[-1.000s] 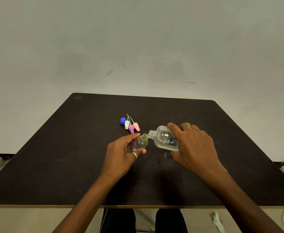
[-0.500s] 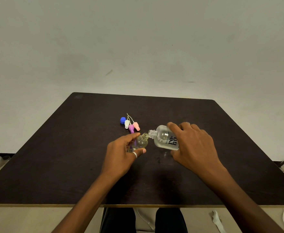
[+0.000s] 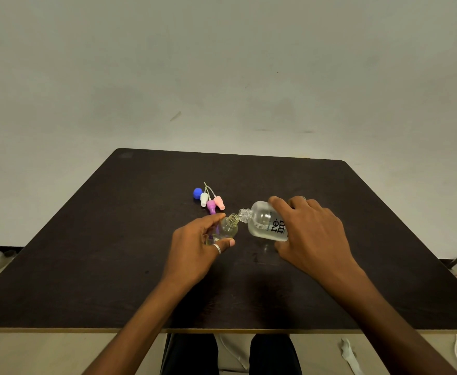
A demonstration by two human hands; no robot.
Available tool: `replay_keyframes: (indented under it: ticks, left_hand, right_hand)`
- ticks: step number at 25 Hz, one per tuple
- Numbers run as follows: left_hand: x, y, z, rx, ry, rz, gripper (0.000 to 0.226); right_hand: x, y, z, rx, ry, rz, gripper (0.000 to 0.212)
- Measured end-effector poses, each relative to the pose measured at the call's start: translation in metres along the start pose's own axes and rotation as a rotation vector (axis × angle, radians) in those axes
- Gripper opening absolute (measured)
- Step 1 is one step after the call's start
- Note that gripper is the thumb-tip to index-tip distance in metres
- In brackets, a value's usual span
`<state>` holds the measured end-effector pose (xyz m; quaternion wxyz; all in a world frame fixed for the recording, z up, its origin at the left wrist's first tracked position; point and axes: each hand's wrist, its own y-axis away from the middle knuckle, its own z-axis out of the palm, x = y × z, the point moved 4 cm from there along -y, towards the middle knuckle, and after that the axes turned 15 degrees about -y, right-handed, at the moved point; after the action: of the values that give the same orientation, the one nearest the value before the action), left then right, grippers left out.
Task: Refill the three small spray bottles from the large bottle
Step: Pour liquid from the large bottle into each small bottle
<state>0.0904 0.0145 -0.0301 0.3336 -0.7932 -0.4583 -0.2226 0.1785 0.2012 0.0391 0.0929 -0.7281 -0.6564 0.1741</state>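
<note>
My right hand (image 3: 311,236) grips the large clear bottle (image 3: 265,221), which is tilted to the left with its open threaded neck touching the mouth of a small clear spray bottle (image 3: 228,228). My left hand (image 3: 195,249) holds that small bottle, leaning its neck to the right. Clear liquid sits in the lower part of the large bottle, which has black lettering on its side. My left hand hides whatever lies behind it; a bit of purple shows under the fingers.
Behind the bottles on the dark table (image 3: 113,253) lie a blue cap (image 3: 197,193) and three spray tops with thin tubes: white (image 3: 204,199), purple (image 3: 211,206) and pink (image 3: 219,203). A pale wall rises beyond the table's far edge.
</note>
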Motion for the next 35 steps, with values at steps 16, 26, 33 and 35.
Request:
replay_keyframes:
  ticks: [16,26,33,35]
  left_hand:
    - [0.0010,0.0014,0.0002,-0.007,0.009,-0.004,0.062]
    - [0.0018,0.0010,0.0003,-0.015,-0.010,-0.010,0.063]
    - [0.0006,0.0006,0.0008,-0.016,-0.022,-0.005,0.064]
    - [0.0006,0.0003,0.0010,-0.013,-0.019,-0.007,0.064]
  right_hand:
    - [-0.0005,0.0001,-0.0001,-0.011,0.002,0.004,0.080]
    - [-0.0004,0.0004,-0.0004,-0.003,0.005,-0.001,0.080]
    - [-0.0009,0.0004,-0.0012,-0.008,-0.004,0.003,0.079]
    - [-0.0008,0.0005,-0.0011,-0.009,-0.004,0.003,0.079]
